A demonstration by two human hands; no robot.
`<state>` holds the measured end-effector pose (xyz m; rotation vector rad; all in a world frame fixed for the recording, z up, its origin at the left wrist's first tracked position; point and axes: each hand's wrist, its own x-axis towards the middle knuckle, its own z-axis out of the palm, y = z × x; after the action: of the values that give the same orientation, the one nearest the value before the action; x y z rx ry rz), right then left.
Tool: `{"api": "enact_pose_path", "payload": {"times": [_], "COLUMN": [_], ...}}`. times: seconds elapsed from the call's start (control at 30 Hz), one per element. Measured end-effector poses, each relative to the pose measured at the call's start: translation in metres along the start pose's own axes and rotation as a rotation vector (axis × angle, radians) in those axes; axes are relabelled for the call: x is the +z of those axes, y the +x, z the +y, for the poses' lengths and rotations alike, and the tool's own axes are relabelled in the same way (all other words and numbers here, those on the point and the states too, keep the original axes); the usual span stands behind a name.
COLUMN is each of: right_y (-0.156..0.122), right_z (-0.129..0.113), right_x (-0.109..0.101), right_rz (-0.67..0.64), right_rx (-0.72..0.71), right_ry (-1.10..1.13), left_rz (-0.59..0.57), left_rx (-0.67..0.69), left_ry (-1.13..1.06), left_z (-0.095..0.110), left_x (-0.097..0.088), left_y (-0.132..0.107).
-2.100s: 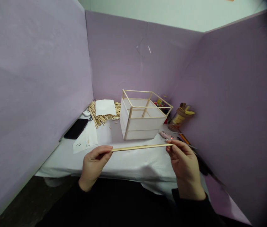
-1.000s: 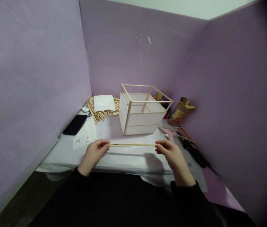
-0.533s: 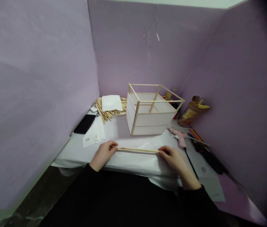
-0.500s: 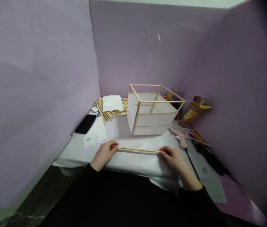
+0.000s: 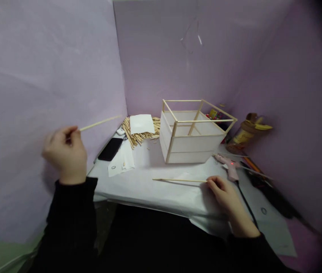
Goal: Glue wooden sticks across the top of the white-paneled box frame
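Raised at the left, by the purple wall, my left hand [image 5: 67, 153] pinches one end of a thin wooden stick [image 5: 100, 123]; the hand is slightly blurred. My right hand [image 5: 223, 193] is low over the front of the table, its fingertips closed on the right end of a second wooden stick [image 5: 179, 180], which points left and is darker at its far tip. Behind that stick stands a box-shaped frame [image 5: 196, 146] of wooden sticks, with white panels on its lower part and an open top.
At the back left, a white paper piece [image 5: 142, 124] lies on a pile of sticks [image 5: 132, 138]. A black phone [image 5: 110, 149] sits at the left edge. On the right are a pink glue gun [image 5: 229, 165] with a red light and a tilted container [image 5: 242, 132].
My left hand has moved up and left, taking one stick away from the other. My right hand still holds its stick over the table. The view has shifted slightly.
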<state>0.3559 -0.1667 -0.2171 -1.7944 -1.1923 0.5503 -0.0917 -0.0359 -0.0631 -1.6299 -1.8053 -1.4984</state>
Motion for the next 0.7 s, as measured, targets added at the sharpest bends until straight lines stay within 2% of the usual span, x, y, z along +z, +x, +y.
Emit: {"api": "enact_pose_path", "payload": {"times": [0.07,0.13,0.23,0.3,0.37,0.43,0.57,0.7], "right_y": [-0.002,-0.003,-0.004,-0.004,-0.005,-0.007,-0.008,-0.003], "right_z": [0.0,0.004,0.015,0.021,0.024,0.022,0.016,0.025], "right_x": [0.003,0.004,0.0,-0.003,-0.006,-0.007,-0.009,-0.009], "right_rz": [-0.026,-0.048,-0.065,-0.077,-0.089,-0.09,-0.112,-0.174], "right_rx": [0.005,0.017,0.043,0.068,0.101,0.13,0.139,0.143], "right_ry": [-0.01,-0.02,-0.012,0.01,0.034,0.051,0.07,0.072], "left_rz": [0.0,-0.15,-0.328,-0.45,-0.553,-0.634,-0.745,-0.897], "left_rx": [0.105,0.188,0.315,0.405,0.475,0.525,0.595,0.712], "left_ry": [0.07,0.093,0.108,0.11,0.113,0.118,0.133,0.124], "left_z": [0.011,0.016,0.01,0.001,-0.008,-0.015,-0.019,-0.013], "left_x": [0.039,0.091,0.163,0.195,0.213,0.22,0.221,0.225], "left_y": [0.018,0.027,0.023,0.012,0.0,-0.011,-0.016,-0.011]}}
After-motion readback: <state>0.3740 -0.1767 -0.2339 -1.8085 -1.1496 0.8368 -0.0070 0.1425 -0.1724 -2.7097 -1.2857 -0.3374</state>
